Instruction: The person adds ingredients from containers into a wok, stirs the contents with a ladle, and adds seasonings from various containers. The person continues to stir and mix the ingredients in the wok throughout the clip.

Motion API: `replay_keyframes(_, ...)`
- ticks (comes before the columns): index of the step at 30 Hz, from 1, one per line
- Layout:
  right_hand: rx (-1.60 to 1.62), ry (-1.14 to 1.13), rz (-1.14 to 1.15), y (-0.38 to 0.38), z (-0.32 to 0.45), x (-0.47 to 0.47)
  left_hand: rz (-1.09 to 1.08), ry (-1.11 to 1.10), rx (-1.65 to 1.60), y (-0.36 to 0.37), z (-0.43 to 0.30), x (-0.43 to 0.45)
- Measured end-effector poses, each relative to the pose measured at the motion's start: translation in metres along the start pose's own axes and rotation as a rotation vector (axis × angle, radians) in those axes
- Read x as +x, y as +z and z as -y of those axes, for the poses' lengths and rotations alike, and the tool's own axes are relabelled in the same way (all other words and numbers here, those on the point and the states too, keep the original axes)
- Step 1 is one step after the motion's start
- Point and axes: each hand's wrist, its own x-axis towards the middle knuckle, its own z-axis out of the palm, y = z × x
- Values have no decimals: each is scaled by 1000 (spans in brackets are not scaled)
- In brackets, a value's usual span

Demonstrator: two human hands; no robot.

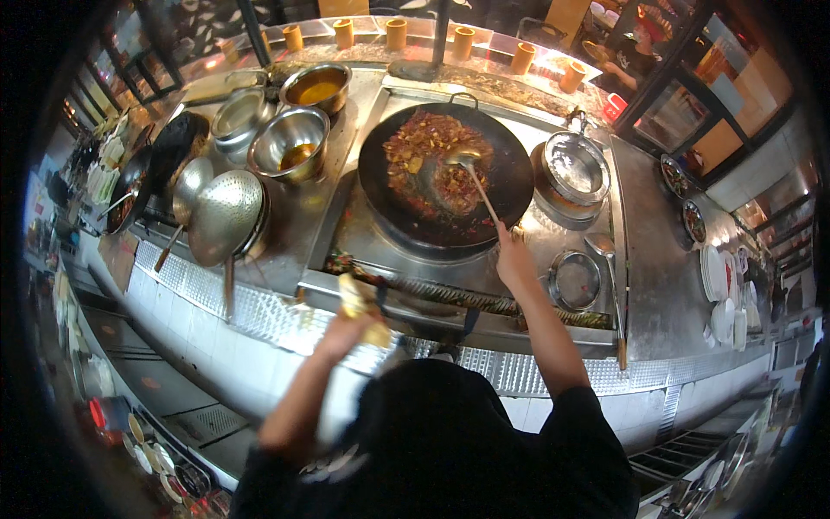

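A large black wok (389,214) sits on the steel range in front of me, with reddish-brown chopped food (421,146) spread over its bottom. My right hand (515,259) grips the handle of a metal cooking ladle (464,158), whose bowl rests among the food. In my left hand (347,334) is a folded yellowish cloth (356,300), held before the range's front edge and partly blurred. Right of the wok stands a round metal pot (576,167) of clear liquid. A second ladle (603,245) lies beside an empty-looking metal ring or dish (574,281).
Left of the wok are two steel bowls (290,144) (318,87) with amber liquid and a perforated strainer (227,211). White plates (713,272) are stacked on the right counter. Bamboo cups (396,34) line the back ledge. Behind it, at right, is another person (632,61).
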Motion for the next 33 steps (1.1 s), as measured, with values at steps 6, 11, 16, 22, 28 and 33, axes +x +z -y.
replay_keyframes(6, -69, 97, 257, -57, 36, -120, -124, -83, -567, 10, 17, -56)
replay_keyframes(11, 118, -118, 120, -17, 15, -5, 270, -127, -674, 35, -1, 3)
replay_keyframes(16, -88, 64, 64, -12, 17, 24, 175, -224, -439, 76, -46, 96)
replay_keyframes(22, 35, 29, 154, -17, 58, -90, -116, -259, -387, 104, -31, 217)
replay_keyframes(28, 782, 190, 444, -151, 27, -116, -123, -374, -293, 117, -42, 192)
replay_keyframes(33, 718, 97, 596, -236, -9, -123, -177, -323, -363, 153, -82, 143)
